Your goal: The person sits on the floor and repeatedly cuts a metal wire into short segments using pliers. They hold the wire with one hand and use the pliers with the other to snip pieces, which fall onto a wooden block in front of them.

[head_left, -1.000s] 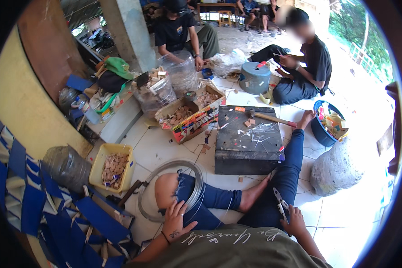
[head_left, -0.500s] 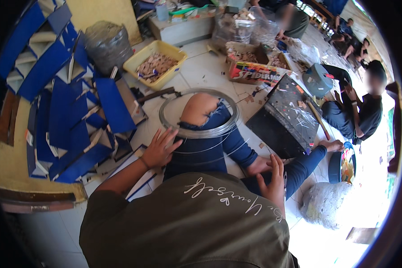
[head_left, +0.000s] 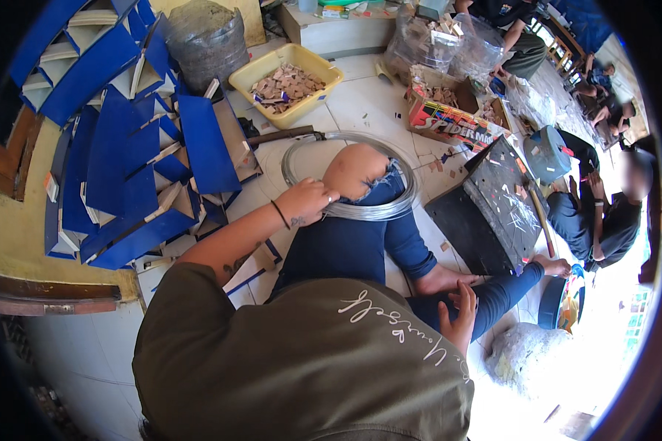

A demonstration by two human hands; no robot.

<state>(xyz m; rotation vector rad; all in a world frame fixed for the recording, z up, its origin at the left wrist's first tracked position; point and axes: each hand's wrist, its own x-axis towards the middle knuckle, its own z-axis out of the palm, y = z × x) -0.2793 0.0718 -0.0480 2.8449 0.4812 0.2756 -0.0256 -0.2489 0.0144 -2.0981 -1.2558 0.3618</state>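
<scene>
A coil of silvery wire [head_left: 379,213] lies looped around my raised knee, which shows through a torn trouser leg. My left hand [head_left: 309,200] is closed at the near-left side of the coil, fingers bent over the wire; the fingertips are partly hidden. Low over my other leg, my right hand [head_left: 460,317] holds nothing, its thumb and fingers apart. Just beyond the coil's left side lies a dark rod-like tool [head_left: 281,135].
Blue box-like pieces [head_left: 118,162] are piled at the left. Ahead stand a yellow basin of wood scraps [head_left: 324,87] and a printed carton [head_left: 449,128]. To the right are a black block [head_left: 478,209] with a hammer [head_left: 543,224] and a seated person [head_left: 612,209].
My left hand has gone from spread fingers beside the coil to a closed grip at its near side. My right hand stays low by my leg. The view has shifted slightly.
</scene>
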